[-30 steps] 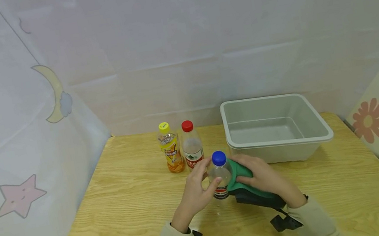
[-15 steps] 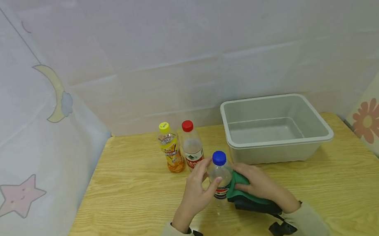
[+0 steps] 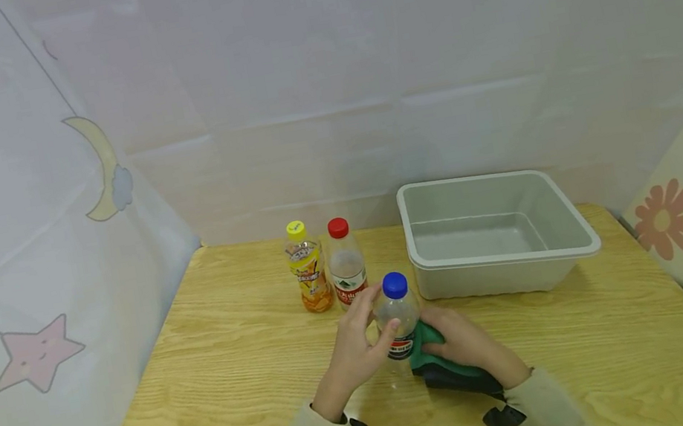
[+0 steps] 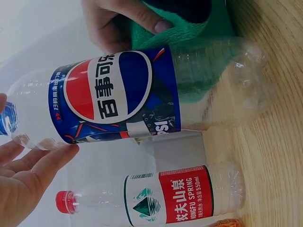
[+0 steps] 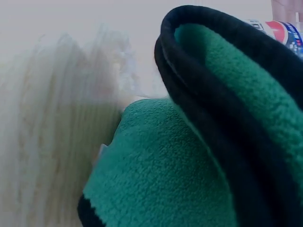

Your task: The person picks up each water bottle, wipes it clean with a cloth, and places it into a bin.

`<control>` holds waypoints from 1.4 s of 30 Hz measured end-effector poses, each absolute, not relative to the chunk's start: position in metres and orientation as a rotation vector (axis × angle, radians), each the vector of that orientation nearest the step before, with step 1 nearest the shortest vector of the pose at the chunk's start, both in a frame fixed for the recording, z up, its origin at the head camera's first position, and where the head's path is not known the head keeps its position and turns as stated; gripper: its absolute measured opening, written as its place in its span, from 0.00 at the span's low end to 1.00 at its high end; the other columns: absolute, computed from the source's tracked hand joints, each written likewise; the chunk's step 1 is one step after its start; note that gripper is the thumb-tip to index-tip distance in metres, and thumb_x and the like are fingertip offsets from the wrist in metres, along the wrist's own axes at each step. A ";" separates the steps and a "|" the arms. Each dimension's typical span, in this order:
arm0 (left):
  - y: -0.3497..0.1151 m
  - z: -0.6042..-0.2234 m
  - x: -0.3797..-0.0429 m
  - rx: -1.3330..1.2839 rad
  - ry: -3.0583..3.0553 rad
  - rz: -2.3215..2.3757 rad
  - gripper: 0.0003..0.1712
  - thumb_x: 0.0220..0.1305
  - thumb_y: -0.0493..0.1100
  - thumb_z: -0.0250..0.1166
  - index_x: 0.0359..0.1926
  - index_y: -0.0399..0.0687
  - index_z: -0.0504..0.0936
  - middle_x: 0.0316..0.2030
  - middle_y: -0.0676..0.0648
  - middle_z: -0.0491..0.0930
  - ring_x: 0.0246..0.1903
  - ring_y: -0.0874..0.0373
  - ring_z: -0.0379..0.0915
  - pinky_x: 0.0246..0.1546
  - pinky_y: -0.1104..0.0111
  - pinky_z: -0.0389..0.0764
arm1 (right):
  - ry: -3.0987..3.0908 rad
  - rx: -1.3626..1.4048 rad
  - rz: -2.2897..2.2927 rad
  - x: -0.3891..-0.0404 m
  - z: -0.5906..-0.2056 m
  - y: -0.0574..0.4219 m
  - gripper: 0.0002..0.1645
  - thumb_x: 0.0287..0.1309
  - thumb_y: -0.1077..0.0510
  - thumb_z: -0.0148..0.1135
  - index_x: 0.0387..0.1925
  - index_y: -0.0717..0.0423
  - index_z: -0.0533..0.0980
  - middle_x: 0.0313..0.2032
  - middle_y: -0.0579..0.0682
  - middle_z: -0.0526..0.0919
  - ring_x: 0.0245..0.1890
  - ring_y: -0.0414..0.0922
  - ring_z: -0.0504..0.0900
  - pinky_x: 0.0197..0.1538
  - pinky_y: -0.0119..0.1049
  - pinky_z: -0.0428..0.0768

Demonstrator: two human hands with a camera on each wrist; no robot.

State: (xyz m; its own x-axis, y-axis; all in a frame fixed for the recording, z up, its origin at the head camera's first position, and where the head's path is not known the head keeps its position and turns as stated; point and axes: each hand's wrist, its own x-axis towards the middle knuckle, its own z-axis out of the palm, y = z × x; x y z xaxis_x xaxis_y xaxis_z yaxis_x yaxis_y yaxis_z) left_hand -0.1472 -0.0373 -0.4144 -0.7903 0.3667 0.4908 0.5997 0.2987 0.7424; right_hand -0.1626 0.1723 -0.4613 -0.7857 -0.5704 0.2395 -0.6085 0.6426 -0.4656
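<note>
A clear plastic Pepsi bottle (image 3: 398,316) with a blue cap stands upright near the middle of the table. My left hand (image 3: 352,348) holds it around the shoulder, thumb in front and fingers behind. On the bottle's right, my right hand (image 3: 465,343) grips a bunched green cloth (image 3: 431,353) with dark edging, held against the lower side of the bottle. In the left wrist view the blue label (image 4: 113,94) faces the camera, and green shows through the clear base. The cloth (image 5: 151,161) fills much of the right wrist view and hides the right hand there.
Behind the left hand stand a red-capped water bottle (image 3: 346,265) and a yellow-capped bottle (image 3: 308,271) with orange contents. A grey plastic bin (image 3: 494,274) sits at the back right. The wooden table (image 3: 234,382) meets a fabric backdrop (image 3: 295,100).
My right hand and the cloth have slid down the bottle's right side and slightly toward me. The left hand and the bottle have stayed in place.
</note>
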 end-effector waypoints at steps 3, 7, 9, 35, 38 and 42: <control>-0.037 -0.416 -0.147 -0.876 -2.341 -1.497 0.29 0.61 0.42 0.58 0.61 0.37 0.64 0.57 0.40 0.67 0.55 0.45 0.67 0.46 0.57 0.76 | -2.794 1.006 0.848 -0.163 -0.465 0.172 0.24 0.45 0.64 0.68 0.47 0.64 0.73 0.42 0.54 0.79 0.42 0.51 0.78 0.44 0.47 0.76; -0.036 -0.417 -0.147 -0.846 -2.339 -1.501 0.31 0.60 0.46 0.60 0.61 0.37 0.64 0.56 0.40 0.68 0.54 0.43 0.67 0.44 0.53 0.77 | -2.798 1.006 0.860 -0.163 -0.467 0.173 0.25 0.46 0.63 0.68 0.48 0.65 0.73 0.43 0.55 0.79 0.42 0.51 0.78 0.45 0.47 0.76; -0.034 -0.418 -0.147 -0.820 -2.342 -1.495 0.32 0.59 0.49 0.62 0.60 0.38 0.65 0.56 0.41 0.69 0.53 0.43 0.68 0.43 0.53 0.77 | -2.798 1.003 0.864 -0.162 -0.467 0.174 0.25 0.47 0.63 0.68 0.48 0.65 0.73 0.44 0.56 0.78 0.43 0.51 0.78 0.45 0.47 0.76; -0.037 -0.408 -0.147 -0.836 -2.394 -1.356 0.31 0.57 0.46 0.64 0.59 0.37 0.67 0.51 0.42 0.67 0.46 0.46 0.71 0.40 0.62 0.79 | -2.711 0.918 0.787 -0.153 -0.423 0.196 0.35 0.43 0.62 0.71 0.56 0.63 0.70 0.50 0.60 0.76 0.48 0.57 0.75 0.47 0.52 0.75; -0.039 -0.407 -0.148 -0.846 -2.418 -1.375 0.33 0.58 0.47 0.64 0.62 0.38 0.65 0.51 0.42 0.67 0.46 0.47 0.69 0.41 0.62 0.79 | -2.686 0.934 0.760 -0.154 -0.418 0.197 0.36 0.42 0.61 0.71 0.56 0.62 0.70 0.50 0.60 0.76 0.48 0.57 0.76 0.46 0.52 0.76; -0.041 -0.406 -0.148 -0.857 -2.436 -1.396 0.34 0.58 0.47 0.63 0.63 0.42 0.64 0.49 0.41 0.68 0.47 0.48 0.69 0.41 0.61 0.79 | -2.669 0.965 0.735 -0.156 -0.410 0.197 0.36 0.42 0.62 0.71 0.56 0.63 0.69 0.50 0.60 0.76 0.46 0.57 0.76 0.44 0.51 0.76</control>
State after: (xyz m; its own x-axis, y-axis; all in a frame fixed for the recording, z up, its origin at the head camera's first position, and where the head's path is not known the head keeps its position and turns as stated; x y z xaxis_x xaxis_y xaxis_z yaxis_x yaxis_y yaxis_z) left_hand -0.1479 -0.0406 -0.4060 -0.8103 0.3824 0.4441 0.5765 0.3839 0.7213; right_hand -0.1556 0.1973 -0.4099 -0.7636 -0.5406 0.3530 -0.6451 0.6614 -0.3826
